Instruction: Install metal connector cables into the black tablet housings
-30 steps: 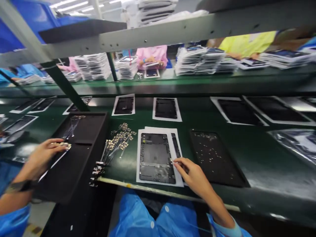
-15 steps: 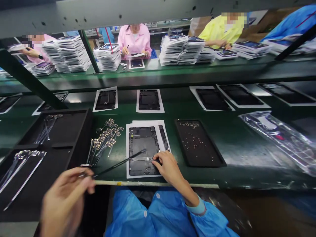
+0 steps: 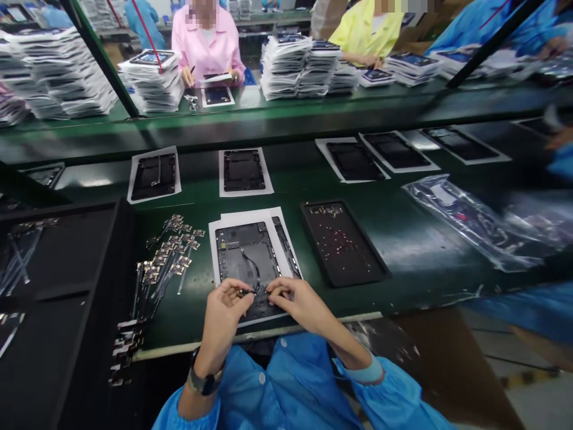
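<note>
A black tablet back housing (image 3: 235, 239) lies on white paper in front of me. Over its lower part, my left hand (image 3: 230, 301) pinches one end of a thin dark ribbon cable (image 3: 256, 269). The cable curves up and away across the housing. Close by on the right, my right hand (image 3: 298, 301) is closed in a pinch at the housing's lower right; what its fingertips hold is too small to make out. Left of the housing lies a loose pile of ribbon cables with small circuit boards (image 3: 172, 257).
A black tray (image 3: 385, 276) with tiny parts is on the right, a plastic bag (image 3: 470, 221) beyond it. At far left stands a black divided box (image 3: 107, 257) with more cables. Housings on paper (image 3: 244, 173) line the belt behind. Co-workers sit across, among stacks (image 3: 286, 68).
My left hand has come from the lower left to the housing, bringing the ribbon cable. My right hand has lifted slightly and turned its pinch toward it. The view has shifted.
</note>
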`<move>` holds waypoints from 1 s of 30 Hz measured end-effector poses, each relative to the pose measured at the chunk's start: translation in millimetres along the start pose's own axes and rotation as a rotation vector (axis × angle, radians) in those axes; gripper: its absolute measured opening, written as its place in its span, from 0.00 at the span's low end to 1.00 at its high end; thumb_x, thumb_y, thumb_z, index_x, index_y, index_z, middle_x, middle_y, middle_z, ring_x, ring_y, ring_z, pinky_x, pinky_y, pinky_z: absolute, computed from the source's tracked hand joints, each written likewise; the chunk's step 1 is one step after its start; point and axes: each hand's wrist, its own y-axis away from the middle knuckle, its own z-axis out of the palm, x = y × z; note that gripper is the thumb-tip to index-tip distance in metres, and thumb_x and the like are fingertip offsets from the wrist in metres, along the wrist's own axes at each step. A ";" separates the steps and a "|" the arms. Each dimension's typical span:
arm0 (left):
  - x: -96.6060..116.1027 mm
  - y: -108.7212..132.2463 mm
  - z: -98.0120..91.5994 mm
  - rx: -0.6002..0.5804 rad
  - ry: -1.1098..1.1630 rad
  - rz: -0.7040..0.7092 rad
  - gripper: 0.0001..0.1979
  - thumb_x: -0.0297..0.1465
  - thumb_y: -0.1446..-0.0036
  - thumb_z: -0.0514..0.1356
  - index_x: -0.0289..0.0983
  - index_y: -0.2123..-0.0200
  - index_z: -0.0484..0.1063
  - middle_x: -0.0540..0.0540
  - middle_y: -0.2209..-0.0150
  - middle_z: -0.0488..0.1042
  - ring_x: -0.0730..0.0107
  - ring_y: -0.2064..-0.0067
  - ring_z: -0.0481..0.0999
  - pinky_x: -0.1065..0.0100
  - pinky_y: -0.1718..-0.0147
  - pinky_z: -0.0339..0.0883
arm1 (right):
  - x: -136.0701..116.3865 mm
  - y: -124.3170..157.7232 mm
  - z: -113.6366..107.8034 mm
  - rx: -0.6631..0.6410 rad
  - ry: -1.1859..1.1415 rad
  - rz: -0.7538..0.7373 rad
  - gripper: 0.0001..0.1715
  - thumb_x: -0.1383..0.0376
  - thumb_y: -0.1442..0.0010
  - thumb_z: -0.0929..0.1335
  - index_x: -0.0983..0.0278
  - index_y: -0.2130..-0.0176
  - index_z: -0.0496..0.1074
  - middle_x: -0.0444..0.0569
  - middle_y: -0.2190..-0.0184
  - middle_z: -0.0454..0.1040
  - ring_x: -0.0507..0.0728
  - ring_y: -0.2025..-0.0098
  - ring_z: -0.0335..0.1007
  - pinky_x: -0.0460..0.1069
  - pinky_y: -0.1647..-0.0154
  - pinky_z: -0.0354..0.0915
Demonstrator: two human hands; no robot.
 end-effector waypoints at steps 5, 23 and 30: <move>29.5 19.8 -10.6 0.001 -0.015 0.140 0.08 0.30 0.53 0.68 0.36 0.70 0.73 0.46 0.67 0.76 0.70 0.70 0.75 0.70 0.70 0.70 | -2.7 -4.5 -12.7 -0.114 -0.087 0.064 0.06 0.69 0.46 0.69 0.68 0.69 0.77 0.46 0.77 0.76 0.52 0.73 0.69 0.46 0.70 0.62; -0.7 -16.7 13.2 -0.169 -0.202 -0.237 0.13 0.35 0.58 0.67 0.32 0.70 0.74 0.46 0.80 0.75 0.72 0.83 0.69 0.72 0.80 0.62 | -4.6 -10.4 -16.4 -0.153 -0.027 -0.074 0.05 0.69 0.45 0.68 0.66 0.71 0.76 0.43 0.75 0.72 0.49 0.74 0.60 0.44 0.71 0.57; -1.5 -17.9 16.1 -0.163 -0.244 -0.234 0.13 0.36 0.57 0.66 0.33 0.70 0.74 0.49 0.82 0.72 0.75 0.84 0.64 0.73 0.83 0.57 | -4.3 -10.6 -13.9 -0.124 0.042 -0.067 0.06 0.71 0.46 0.68 0.65 0.72 0.76 0.43 0.75 0.72 0.50 0.73 0.61 0.44 0.70 0.57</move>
